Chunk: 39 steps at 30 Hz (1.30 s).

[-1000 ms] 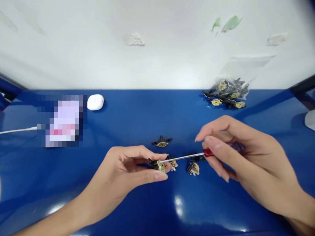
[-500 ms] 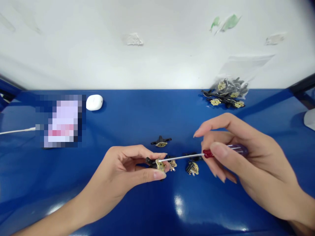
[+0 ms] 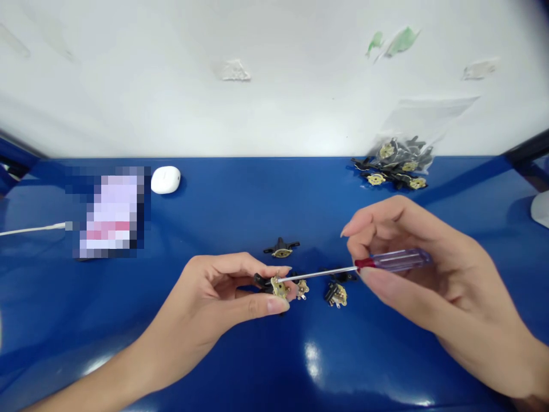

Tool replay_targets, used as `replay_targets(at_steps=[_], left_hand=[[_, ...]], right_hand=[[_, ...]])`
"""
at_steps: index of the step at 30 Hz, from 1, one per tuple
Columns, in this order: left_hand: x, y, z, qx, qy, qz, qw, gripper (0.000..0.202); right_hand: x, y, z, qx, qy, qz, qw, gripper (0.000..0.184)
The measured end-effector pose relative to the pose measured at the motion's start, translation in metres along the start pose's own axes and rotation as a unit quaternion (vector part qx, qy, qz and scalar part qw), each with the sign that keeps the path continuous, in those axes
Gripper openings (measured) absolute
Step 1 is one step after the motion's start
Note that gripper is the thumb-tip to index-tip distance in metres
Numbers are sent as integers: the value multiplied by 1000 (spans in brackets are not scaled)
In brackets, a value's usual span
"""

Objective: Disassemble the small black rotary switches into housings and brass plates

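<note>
Between the thumb and fingers of my left hand (image 3: 231,294) is a small black part with a brass-coloured plate (image 3: 279,288), the plate facing right. My right hand (image 3: 424,286) pinches a screwdriver (image 3: 392,260) with a clear purple and red handle, its shaft pointing left. The tip meets the upper part of the brass plate. Just behind my left fingers another such part (image 3: 282,248) lies on the table. To the right, a further black and brass part (image 3: 337,293) rests below the screwdriver's shaft. One more brass piece (image 3: 302,288) shows partly behind my left fingertips.
At the back right a clear plastic bag (image 3: 405,151) of similar parts leans on the white wall, with several loose ones before it. A blurred-out phone (image 3: 111,212) with a white cable and a white case (image 3: 166,179) lie at the left of the blue table (image 3: 240,200).
My right thumb has slid toward the front of the screwdriver handle, uncovering more of it. The left hand and its part stay put, with the tip still on the plate.
</note>
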<state>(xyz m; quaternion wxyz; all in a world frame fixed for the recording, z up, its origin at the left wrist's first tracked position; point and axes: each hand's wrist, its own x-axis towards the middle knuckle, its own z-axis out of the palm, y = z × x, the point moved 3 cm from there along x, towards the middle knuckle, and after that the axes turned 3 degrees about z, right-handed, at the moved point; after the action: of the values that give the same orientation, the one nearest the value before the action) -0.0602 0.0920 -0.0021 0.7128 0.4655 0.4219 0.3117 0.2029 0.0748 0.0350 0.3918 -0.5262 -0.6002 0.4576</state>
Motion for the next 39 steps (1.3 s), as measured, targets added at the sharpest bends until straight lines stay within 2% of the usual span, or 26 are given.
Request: replay_targets(at_steps=[3,8,13,18,27,30,33,37,39], left_hand=[[1,0,0,6,-2,0,1000,17],[-1,0,-1,4,-5,0,1000,16],[-1,-2,-2,12,-10,-1,1000,14],[0,-2,-1,-5,-16,5,1000,16],[1,-4,-1,-70,-23,-7,997,20],[0,-2,-1,-77,-21,-8,997,17],[1,0,-1,-79,-17,-7,997,14],[1,-1,-2,-75,-9,-8,997,15],[0,-1,-3,-69,-5,-7,998,15]], right_hand=[[0,3,2,30,-22,35,999,11],[-1,-1,2,2,2,3,1000,13],[-2,0,2,25,-19,38,999,11],[2,-4,0,-4,17,14,1000,9],[-2,-3,-8,-9,59,12,998,12],[2,0,-14,-76,96,-6,992,13],[9,8,-19,-196,96,-18,976,13],[16,29,-25,-317,52,-3,947,18],[17,43,-30,-347,-5,0,938,22]])
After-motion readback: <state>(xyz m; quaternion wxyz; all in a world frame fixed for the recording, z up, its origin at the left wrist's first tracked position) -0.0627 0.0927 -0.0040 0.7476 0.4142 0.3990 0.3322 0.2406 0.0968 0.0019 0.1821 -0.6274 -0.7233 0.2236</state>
